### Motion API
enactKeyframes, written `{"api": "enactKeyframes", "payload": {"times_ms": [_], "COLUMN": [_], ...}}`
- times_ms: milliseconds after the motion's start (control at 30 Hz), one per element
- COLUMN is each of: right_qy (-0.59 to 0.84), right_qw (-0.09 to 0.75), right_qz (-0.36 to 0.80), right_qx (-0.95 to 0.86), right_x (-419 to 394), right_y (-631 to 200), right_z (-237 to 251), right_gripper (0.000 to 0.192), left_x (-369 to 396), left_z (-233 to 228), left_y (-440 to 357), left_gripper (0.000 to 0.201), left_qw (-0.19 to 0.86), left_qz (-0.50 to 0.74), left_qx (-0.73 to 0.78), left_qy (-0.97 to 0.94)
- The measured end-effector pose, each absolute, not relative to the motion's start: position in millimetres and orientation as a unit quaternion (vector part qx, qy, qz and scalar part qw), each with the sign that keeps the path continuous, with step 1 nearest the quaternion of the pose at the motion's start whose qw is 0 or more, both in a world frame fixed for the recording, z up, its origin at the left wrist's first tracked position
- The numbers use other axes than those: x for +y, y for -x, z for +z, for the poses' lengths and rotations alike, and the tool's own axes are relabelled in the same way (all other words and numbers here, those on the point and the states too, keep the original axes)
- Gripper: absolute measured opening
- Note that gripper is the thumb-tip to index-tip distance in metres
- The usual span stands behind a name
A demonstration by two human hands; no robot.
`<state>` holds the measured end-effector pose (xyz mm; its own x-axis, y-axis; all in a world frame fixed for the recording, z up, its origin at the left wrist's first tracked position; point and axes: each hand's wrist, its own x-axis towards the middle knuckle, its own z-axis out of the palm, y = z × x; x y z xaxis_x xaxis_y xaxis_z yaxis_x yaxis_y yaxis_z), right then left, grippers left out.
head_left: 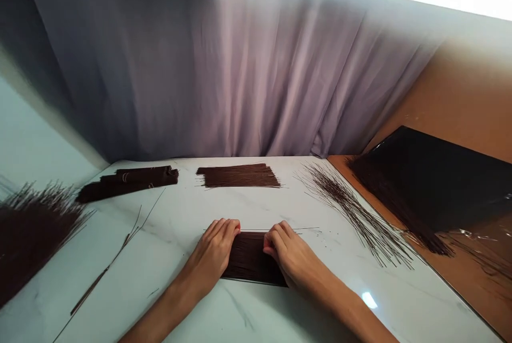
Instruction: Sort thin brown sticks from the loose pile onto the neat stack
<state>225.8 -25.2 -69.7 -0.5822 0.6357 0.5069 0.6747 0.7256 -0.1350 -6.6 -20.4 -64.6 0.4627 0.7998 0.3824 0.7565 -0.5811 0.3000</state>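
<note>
Dark brown strand layer point(250, 260) sits on the counter point(192, 311) at lower centre of the frame, flat between your two hands, long axis running left-right across the picture, about parallel to the counter's far edge. Your left hand point(216, 249) covers its left end, your right hand point(286, 252) its right end; both are right at it, so neither is clearly nearer. Left fingertips are by the upper-left corner, right fingertips a bit further in over the layer and slightly lower in frame. Fingers on both are curled in, thumbs close to the fingers; can't tell if you're pinching strands or just pressing, contact is hidden. Thin strand ends point(308, 228) poke out past your right hand along the upper edge, same left-right direction. Outward: second flat bundle point(240, 176) at upper centre, beyond your hands, lying much the same way; rolled bundles point(132, 178) upper left; few stray strands point(106, 271) slanting at lower left; bushy pile point(36, 236) at the left edge; loose fanned strands point(360, 215) slanting down on the right; black sheet point(436, 177) far right.
</note>
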Motion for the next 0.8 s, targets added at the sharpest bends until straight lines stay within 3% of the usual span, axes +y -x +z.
{"api": "enactKeyframes", "payload": {"times_ms": [167,367,433,633,800], "right_qy": [0.348,0.355,0.376,0.436,0.459], "right_qw": [0.292,0.337,0.342,0.311,0.308], "right_qz": [-0.017,-0.046,-0.034,0.179,0.237], "right_qx": [-0.890,-0.871,-0.861,-0.825,-0.799], "right_x": [-28,-29,-28,-27,-22], "right_y": [-229,-231,-236,-253,-262], "right_z": [-52,-43,-40,-27,-22], "right_gripper": [0.020,0.013,0.021,0.017,0.019], "left_x": [-29,-34,-34,-29,-19], "left_z": [-61,-59,-60,-54,-49], "left_y": [-1,-7,-5,1,10], "left_gripper": [0.024,0.014,0.014,0.017,0.016], "left_qw": [0.056,-0.004,-0.033,-0.060,-0.061], "left_qz": [0.243,0.291,0.284,0.293,0.314], "left_qx": [0.448,0.402,0.384,0.392,0.415], "left_qy": [-0.859,-0.868,-0.878,-0.870,-0.852]}}
